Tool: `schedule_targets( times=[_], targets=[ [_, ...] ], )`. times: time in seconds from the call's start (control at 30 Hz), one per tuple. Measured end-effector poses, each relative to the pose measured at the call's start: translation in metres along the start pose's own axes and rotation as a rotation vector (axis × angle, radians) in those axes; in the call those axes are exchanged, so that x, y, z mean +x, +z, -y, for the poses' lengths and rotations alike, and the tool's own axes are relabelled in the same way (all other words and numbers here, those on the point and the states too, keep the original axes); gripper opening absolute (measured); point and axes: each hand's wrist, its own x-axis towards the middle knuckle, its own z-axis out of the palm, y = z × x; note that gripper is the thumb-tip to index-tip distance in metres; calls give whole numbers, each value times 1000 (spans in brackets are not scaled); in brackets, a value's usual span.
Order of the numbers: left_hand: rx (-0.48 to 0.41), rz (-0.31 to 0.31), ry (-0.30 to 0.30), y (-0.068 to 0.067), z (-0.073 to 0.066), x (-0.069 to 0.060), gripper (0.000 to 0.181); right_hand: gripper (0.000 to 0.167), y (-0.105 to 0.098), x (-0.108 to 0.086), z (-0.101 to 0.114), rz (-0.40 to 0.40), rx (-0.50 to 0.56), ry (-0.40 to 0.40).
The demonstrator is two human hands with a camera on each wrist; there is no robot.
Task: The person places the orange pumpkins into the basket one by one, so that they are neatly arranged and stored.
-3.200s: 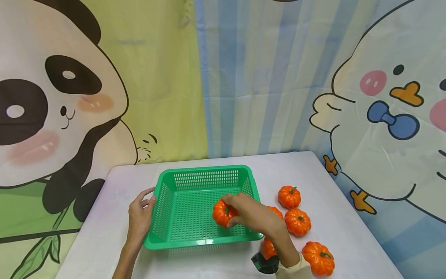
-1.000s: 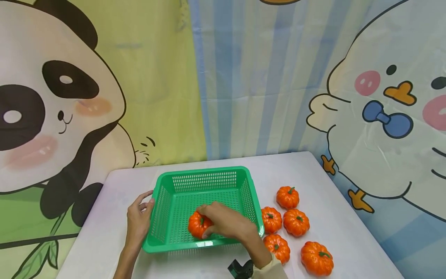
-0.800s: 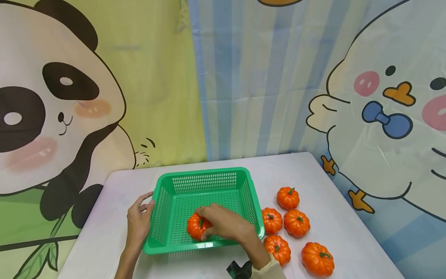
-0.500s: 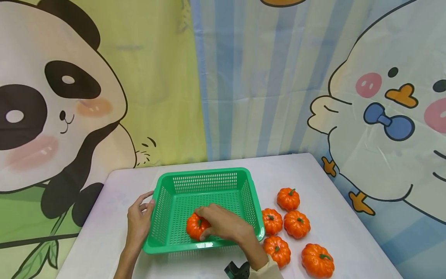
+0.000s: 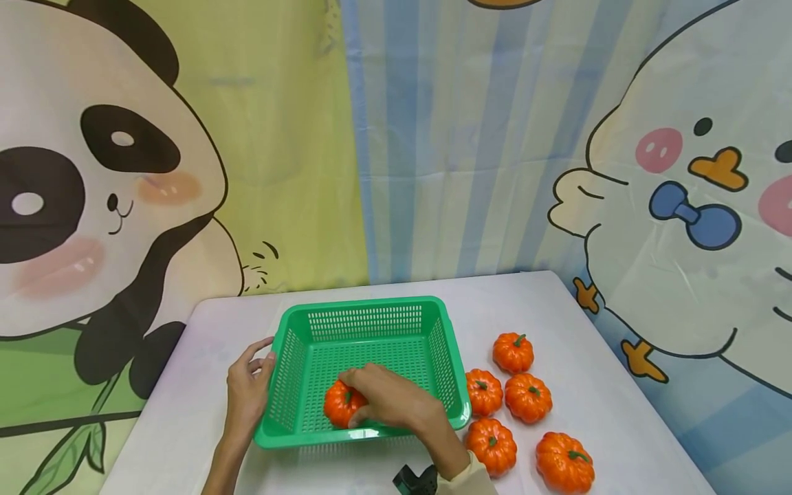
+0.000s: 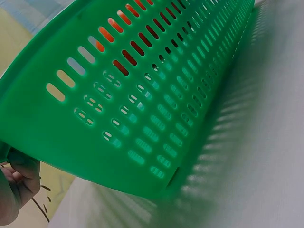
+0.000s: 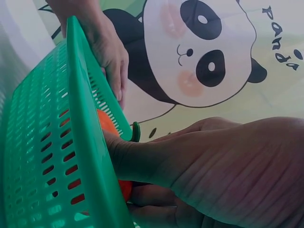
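Observation:
A green plastic basket (image 5: 365, 440) with slotted walls stands on the white table. My left hand (image 5: 246, 392) holds its left rim; in the left wrist view the curled fingers of that hand (image 6: 21, 183) show at the rim's edge. Inside the basket, near its front left part, is an orange pumpkin (image 5: 339, 405) with a green stem. My right hand (image 5: 396, 399) grips it from the right, thumb on the near side. From the right wrist, the pumpkin (image 7: 107, 122) is partly hidden by the thumb and the basket wall.
Several more orange pumpkins lie right of the basket; one small pumpkin (image 5: 484, 392) is close against its right side, and a larger pumpkin (image 5: 564, 462) lies nearest the front. A patterned curtain (image 5: 421, 172) hangs behind the table (image 5: 588, 357).
My right hand has carried the pumpkin from the basket's right side leftward and toward the front, with only a slight leftward shift lately. My left hand has stayed at the rim.

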Motion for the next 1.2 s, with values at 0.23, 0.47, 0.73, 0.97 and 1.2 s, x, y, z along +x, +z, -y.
schedule_targets(
  times=[0.23, 0.47, 0.73, 0.97, 1.2],
  targets=[
    [-11, 1, -5, 1, 1, 1, 37, 39, 1, 5, 3, 0, -23, -19],
    [-22, 5, -3, 1, 1, 2, 36, 43, 3, 9, 6, 0, -32, -32],
    [-23, 6, -11, 2, 1, 2, 35, 42, 9, 16, 6, 0, -10, -54],
    [-19, 1, -3, 2, 1, 3, 35, 44, 14, 20, 7, 0, -14, -54],
    [-19, -1, -5, 1, 1, 1, 35, 45, 18, 23, 6, 5, -18, -39]
  ],
)
